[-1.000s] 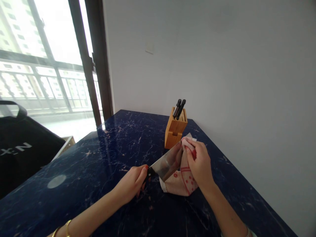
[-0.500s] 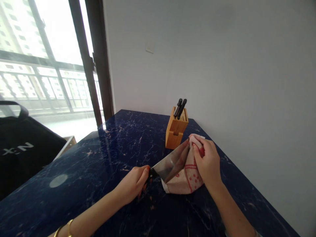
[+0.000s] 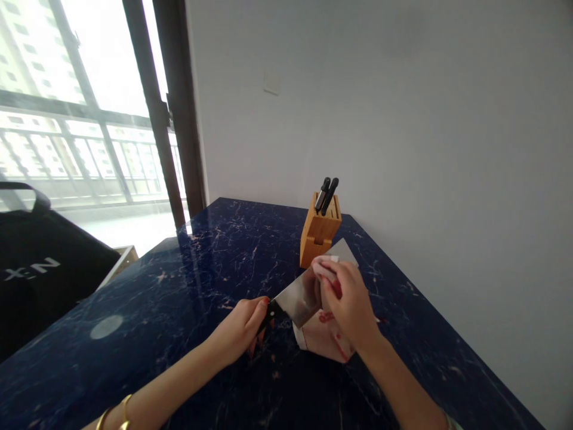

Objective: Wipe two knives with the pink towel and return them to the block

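Observation:
My left hand [image 3: 245, 329] grips the black handle of a cleaver [image 3: 301, 297], whose broad shiny blade slants up and to the right. A white and red cloth [image 3: 323, 341] is pinched in my right hand [image 3: 350, 301], which presses a fold of it against the upper edge of the blade around its middle. The blade's far end shows beyond my right fingers. The rest of the cloth hangs below and behind the blade, near the tabletop. Behind the blade stands a wooden knife block [image 3: 319, 233] with two black-handled tools in its slots.
The dark blue marbled table [image 3: 188, 286] reaches to the grey wall [image 3: 425, 149]. A black bag [image 3: 49, 269] with white lettering stands at the left, by the bright window. A pale wall plate [image 3: 271, 82] is on the wall.
My right hand has slid the cloth left and down along the blade, from its far end toward the handle, baring the tip. My left hand has barely moved.

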Motion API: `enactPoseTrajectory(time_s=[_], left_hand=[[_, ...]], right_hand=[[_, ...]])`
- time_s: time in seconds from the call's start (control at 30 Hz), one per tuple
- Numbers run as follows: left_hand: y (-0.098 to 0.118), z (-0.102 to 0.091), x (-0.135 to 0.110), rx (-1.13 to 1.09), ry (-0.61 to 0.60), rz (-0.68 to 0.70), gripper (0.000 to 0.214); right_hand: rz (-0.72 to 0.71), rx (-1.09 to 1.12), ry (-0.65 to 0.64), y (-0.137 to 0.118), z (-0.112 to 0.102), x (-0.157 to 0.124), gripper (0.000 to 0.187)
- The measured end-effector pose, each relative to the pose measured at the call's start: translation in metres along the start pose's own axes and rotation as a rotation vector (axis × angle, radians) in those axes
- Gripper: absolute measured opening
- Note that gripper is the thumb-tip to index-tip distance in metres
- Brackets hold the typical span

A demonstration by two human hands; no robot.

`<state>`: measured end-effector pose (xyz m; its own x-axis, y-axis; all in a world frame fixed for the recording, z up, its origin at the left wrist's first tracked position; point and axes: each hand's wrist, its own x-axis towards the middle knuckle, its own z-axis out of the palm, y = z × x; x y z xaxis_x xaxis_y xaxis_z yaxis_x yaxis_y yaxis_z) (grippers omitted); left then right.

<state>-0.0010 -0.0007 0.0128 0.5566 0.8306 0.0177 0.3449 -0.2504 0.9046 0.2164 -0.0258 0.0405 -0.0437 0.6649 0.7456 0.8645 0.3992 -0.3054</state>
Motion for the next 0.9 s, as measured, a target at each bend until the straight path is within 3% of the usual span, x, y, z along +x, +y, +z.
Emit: enactPoseTrajectory(time_s=[0.1,0.23,0.57,0.7,0.9], left_hand=[[-0.007,0.001,0.002,-0.04,0.031,-0.01,0.052],[-0.008,0.001,0.002,-0.055,0.051,-0.004,0.052],[-0.01,0.002,0.004,-0.062,0.043,0.011,0.051],[-0.008,0.003,0.002,-0.049,0.055,0.025,0.051],[-0.01,0.003,0.003,-0.124,0.073,0.0,0.051]], right_hand=[[-0.051,-0.018,-0.149,-0.023,0.016,-0.012,0.033],[-0.099,-0.054,-0.238,-0.044,0.026,-0.024,0.033],[-0.07,-0.064,-0.269,-0.05,0.024,-0.023,0.016],[-0.008,0.011,-0.268,-0.053,0.023,-0.023,0.018],[-0.035,0.021,-0.269,-0.051,0.026,-0.021,0.019]])
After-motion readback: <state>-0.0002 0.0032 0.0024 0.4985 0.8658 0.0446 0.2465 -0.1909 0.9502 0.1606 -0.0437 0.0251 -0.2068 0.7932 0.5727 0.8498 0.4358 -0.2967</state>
